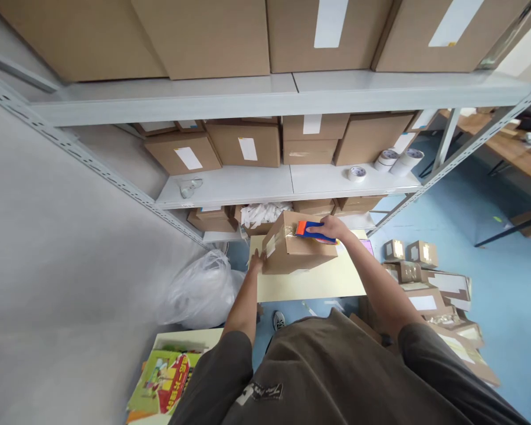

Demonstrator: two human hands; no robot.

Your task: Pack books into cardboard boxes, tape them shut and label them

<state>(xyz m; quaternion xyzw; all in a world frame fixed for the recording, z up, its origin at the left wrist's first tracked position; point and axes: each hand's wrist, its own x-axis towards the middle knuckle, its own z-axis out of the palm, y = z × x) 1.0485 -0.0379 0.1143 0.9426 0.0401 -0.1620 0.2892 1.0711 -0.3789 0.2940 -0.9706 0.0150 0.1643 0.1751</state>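
Note:
A cardboard box (pixel 312 260) sits at an angle on a pale yellow table (pixel 274 289), with clear tape across part of its top and a white label on its left side. My right hand (pixel 334 228) is closed around a blue and orange tape dispenser (pixel 312 229), which rests at the box's top. Against the box's left side, my left hand (pixel 256 261) grips and steadies it, its fingers partly hidden. A purple-screened phone-like object (pixel 367 246) lies at the table's right edge.
Grey metal shelving (pixel 230 188) with more boxes rises behind the table. Tape rolls (pixel 357 173) and glasses (pixel 190 188) lie on its middle shelf. A clear plastic bag (pixel 203 289) bulges at left. Parcels (pixel 446 283) are piled on the blue floor at right.

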